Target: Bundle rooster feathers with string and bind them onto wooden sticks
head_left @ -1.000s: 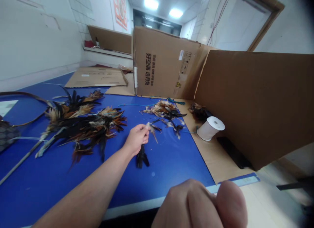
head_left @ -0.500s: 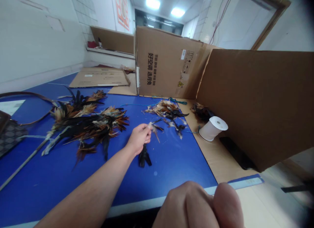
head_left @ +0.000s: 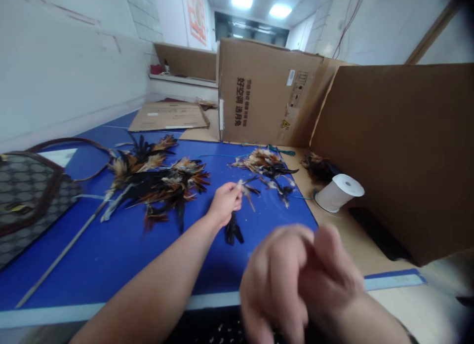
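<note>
Over the middle of the blue tabletop (head_left: 140, 270), my left hand (head_left: 226, 203) is closed on a small bundle of feathers (head_left: 234, 231). Dark feathers hang below the fist, and a pale wrapped tip (head_left: 240, 184) sticks up at the thumb. My right hand (head_left: 292, 280) is close to the camera above the table's front edge. Its fingers are curled and its thumb is raised, but motion smears them; whether anything is in them cannot be made out. Just beyond the left hand lie loose brown and black feathers (head_left: 264, 161). Left of it is a large feather cluster (head_left: 176, 181).
A thin stick (head_left: 61, 255) with feathers at its far end lies at left, beside a patterned handbag (head_left: 29, 201). A white spool (head_left: 338, 192) stands at right, near a dark flat object (head_left: 379, 233). Cardboard walls (head_left: 266, 97) border the back and right.
The camera view has shifted, so the table things appear further right. My right hand has risen into view from the bottom edge. My left hand keeps its hold on the feathers.
</note>
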`<state>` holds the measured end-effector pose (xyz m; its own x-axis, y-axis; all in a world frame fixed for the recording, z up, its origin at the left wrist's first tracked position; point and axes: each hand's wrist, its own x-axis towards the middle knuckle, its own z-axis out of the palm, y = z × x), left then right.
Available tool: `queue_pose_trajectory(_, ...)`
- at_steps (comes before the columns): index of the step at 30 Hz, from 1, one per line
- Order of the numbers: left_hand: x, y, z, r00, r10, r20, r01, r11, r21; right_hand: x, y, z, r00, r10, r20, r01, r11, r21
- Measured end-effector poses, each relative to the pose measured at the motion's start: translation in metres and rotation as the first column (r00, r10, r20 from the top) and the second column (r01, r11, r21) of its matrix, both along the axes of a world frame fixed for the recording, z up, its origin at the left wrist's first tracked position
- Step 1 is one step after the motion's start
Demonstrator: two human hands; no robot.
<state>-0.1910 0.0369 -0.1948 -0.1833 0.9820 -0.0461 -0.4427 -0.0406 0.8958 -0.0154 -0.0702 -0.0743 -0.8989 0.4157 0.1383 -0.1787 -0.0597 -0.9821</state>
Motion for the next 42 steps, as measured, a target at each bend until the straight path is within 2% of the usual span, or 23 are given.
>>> queue_pose_trajectory(1,-0.001,0.001,0.001,1.000,0.011,0.012,-0.011,1.000,0.010,-0.001,0.019,0.002,0.988,-0.122,-0.092,0.122,0.993,-0.009)
queue_pose_trajectory(2,-0.003,0.002,0.002,0.999,0.031,0.026,-0.032,0.999,0.023,-0.002,0.042,0.003,0.960,-0.266,-0.081,0.269,0.963,0.028)
queue_pose_trajectory(3,-0.005,0.003,0.004,0.998,0.053,0.042,-0.055,0.998,0.035,-0.001,0.067,0.001,0.910,-0.404,-0.099,0.413,0.906,0.099)
queue_pose_trajectory(5,-0.010,0.006,0.008,0.992,0.086,0.088,-0.091,0.995,0.049,0.001,0.117,-0.012,0.774,-0.629,-0.073,0.624,0.737,0.259)
queue_pose_trajectory(6,-0.013,0.008,0.010,0.988,0.100,0.114,-0.107,0.993,0.057,0.001,0.137,-0.023,0.710,-0.702,-0.058,0.683,0.666,0.300)
queue_pose_trajectory(7,-0.016,0.009,0.012,0.984,0.108,0.142,-0.118,0.991,0.069,0.000,0.154,-0.035,0.669,-0.742,-0.053,0.718,0.626,0.305)
queue_pose_trajectory(9,-0.019,0.011,0.016,0.974,0.110,0.198,-0.134,0.985,0.110,-0.003,0.171,-0.060,0.616,-0.786,-0.054,0.766,0.581,0.276)
queue_pose_trajectory(10,-0.019,0.011,0.018,0.969,0.102,0.225,-0.135,0.982,0.136,-0.005,0.172,-0.072,0.618,-0.786,-0.041,0.765,0.588,0.261)
queue_pose_trajectory(11,-0.018,0.010,0.019,0.964,0.089,0.249,-0.132,0.978,0.160,-0.008,0.170,-0.083,0.646,-0.764,-0.016,0.741,0.621,0.255)
queue_pose_trajectory(13,-0.013,0.007,0.022,0.955,0.063,0.291,-0.125,0.972,0.198,-0.015,0.159,-0.098,0.741,-0.670,0.050,0.639,0.726,0.253)
queue_pose_trajectory(15,-0.006,0.003,0.025,0.945,0.043,0.325,-0.116,0.971,0.210,-0.023,0.145,-0.107,0.822,-0.560,0.102,0.523,0.814,0.252)
queue_pose_trajectory(17,0.000,0.000,0.027,0.937,0.026,0.348,-0.105,0.972,0.210,-0.030,0.135,-0.111,0.856,-0.501,0.130,0.452,0.846,0.283)
queue_pose_trajectory(18,0.001,-0.002,0.028,0.937,0.018,0.350,-0.097,0.973,0.209,-0.033,0.131,-0.112,0.858,-0.496,0.138,0.431,0.838,0.334)
queue_pose_trajectory(20,-0.001,-0.003,0.030,0.941,0.022,0.339,-0.092,0.977,0.192,-0.035,0.128,-0.112,0.848,-0.512,0.141,0.396,0.787,0.472)
queue_pose_trajectory(23,-0.012,0.000,0.034,0.936,0.125,0.328,-0.178,0.975,0.136,-0.032,0.128,-0.112,0.845,-0.521,0.123,0.356,0.719,0.596)
queue_pose_trajectory(28,-0.034,0.010,0.035,0.911,0.298,0.284,-0.338,0.935,0.104,-0.021,0.139,-0.114,0.880,-0.463,0.105,0.313,0.733,0.604)
queue_pose_trajectory(33,-0.038,0.020,0.025,0.921,0.311,0.236,-0.337,0.938,0.076,-0.019,0.155,-0.122,0.843,-0.525,0.117,0.353,0.704,0.616)
queue_pose_trajectory(40,-0.032,0.015,0.027,0.944,0.318,0.094,-0.323,0.945,0.053,-0.012,0.159,-0.125,0.749,-0.660,0.060,0.493,0.616,0.614)
queue_pose_trajectory(42,-0.033,0.014,0.027,0.946,0.318,0.070,-0.321,0.947,0.034,-0.008,0.165,-0.126,0.687,-0.726,0.017,0.570,0.554,0.607)
